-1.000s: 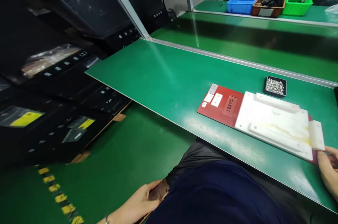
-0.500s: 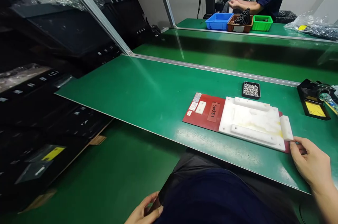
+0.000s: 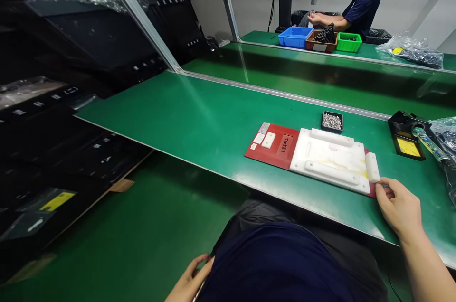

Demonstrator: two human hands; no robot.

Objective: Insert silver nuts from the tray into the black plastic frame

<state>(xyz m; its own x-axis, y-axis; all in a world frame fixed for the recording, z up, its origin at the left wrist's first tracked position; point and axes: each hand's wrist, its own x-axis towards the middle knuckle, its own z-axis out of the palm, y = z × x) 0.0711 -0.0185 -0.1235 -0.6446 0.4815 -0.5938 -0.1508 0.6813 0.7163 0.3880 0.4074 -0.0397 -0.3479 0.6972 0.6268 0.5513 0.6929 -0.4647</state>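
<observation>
Fixture (image 3: 331,162) of white plastic lies flat on a red base plate (image 3: 272,150), near the front edge of the green table (image 3: 199,112); we note raised white bars along its far and near sides and a short white block at its right end; the red plate carries small pale labels and a handwritten tag on its bare left part.

Our right hand (image 3: 399,207) rests on the table at the fixture's near right corner; its fingers (image 3: 383,188) are curled and touch the corner edge of the plate just beside the white end block; whether they pinch the edge or only press against it we cannot tell.

Our left hand (image 3: 188,280) sits low, off the table, at the lap beside dark clothing; its fingers are bent loosely, and we cannot tell what they hold, if anything.

Behind the fixture, just apart from it, stands a small black tray (image 3: 332,121) filled with tiny silvery parts; to the right, well apart, a black stand (image 3: 406,140) with a yellow pad, and a tool lying across it.

Far bench: a person's hands (image 3: 318,18) over blue, brown and green bins (image 3: 320,40); dark panels stacked at left.
</observation>
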